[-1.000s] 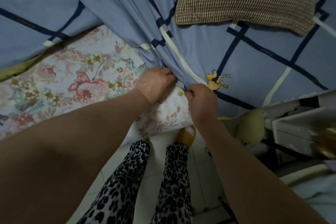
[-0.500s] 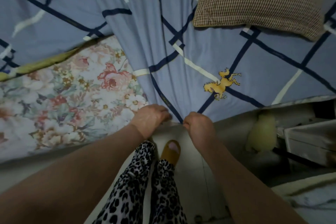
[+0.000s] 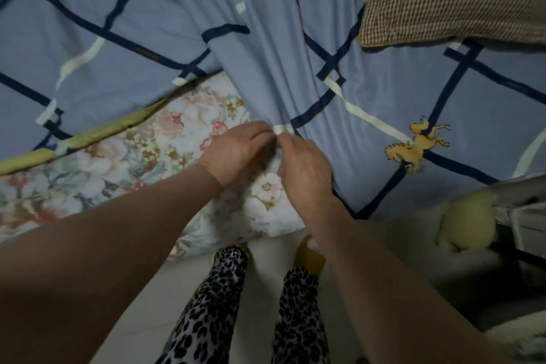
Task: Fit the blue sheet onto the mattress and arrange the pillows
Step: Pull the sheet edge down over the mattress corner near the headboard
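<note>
The blue sheet (image 3: 399, 91) with dark and cream lines lies bunched in folds over the bed. A floral mattress cover (image 3: 124, 162) with a yellow-green edge shows bare at the near left corner. My left hand (image 3: 236, 151) and my right hand (image 3: 304, 168) meet at the sheet's edge over that corner, both pinching the fabric. A brown checked pillow (image 3: 455, 0) rests on the sheet at the top right.
Pale floor (image 3: 260, 275) lies below the bed, with my leopard-print legs (image 3: 215, 304) and a yellow slipper (image 3: 307, 257) on it. A yellowish rounded object (image 3: 466, 221) and white furniture (image 3: 529, 216) crowd the right side.
Both hands have moved up from the mattress's lower edge onto the corner top, still holding the sheet's edge. More of the floral corner now shows beneath them.
</note>
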